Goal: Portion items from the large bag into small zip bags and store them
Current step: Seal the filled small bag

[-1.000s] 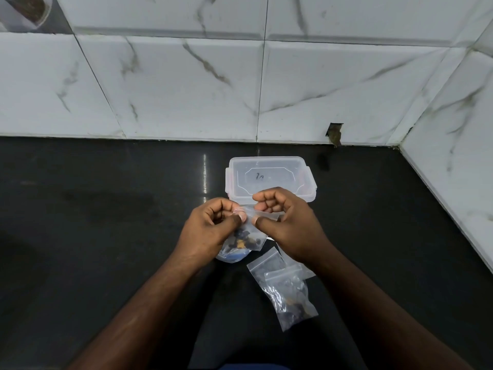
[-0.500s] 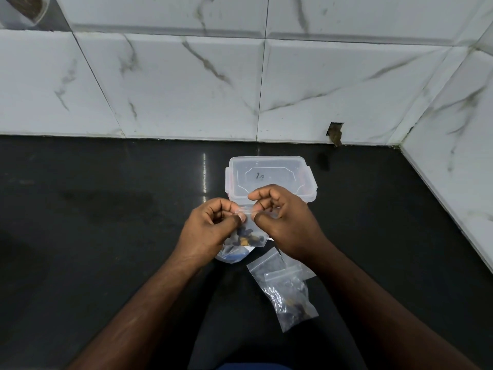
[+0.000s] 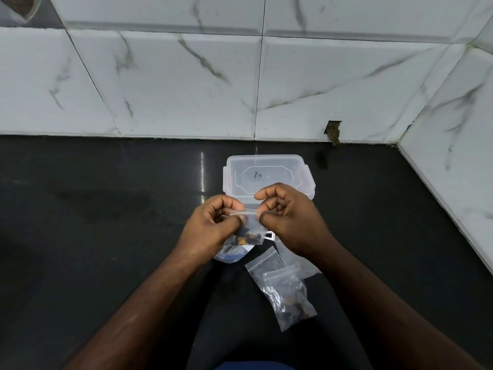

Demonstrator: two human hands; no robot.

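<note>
A small clear zip bag [image 3: 250, 228] with dark and orange bits inside hangs between my hands. My left hand [image 3: 210, 228] pinches its top strip at the left end, my right hand [image 3: 290, 220] pinches it at the right end. Under the bag lies the larger bag [image 3: 232, 256], mostly hidden by my left hand. Two filled small zip bags [image 3: 285, 292] lie on the black counter [image 3: 106, 236] near my right forearm. A clear plastic box [image 3: 266, 174] with clip sides stands just beyond my hands.
White marble-pattern tiles [image 3: 186, 76] rise behind the counter and along the right side, forming a corner at the far right. A small hole in the tile [image 3: 333, 130] sits near that corner.
My right hand's pinch first slid left along the bag's top strip toward my left thumb, then back a little to the right. The bag hangs slightly higher.
</note>
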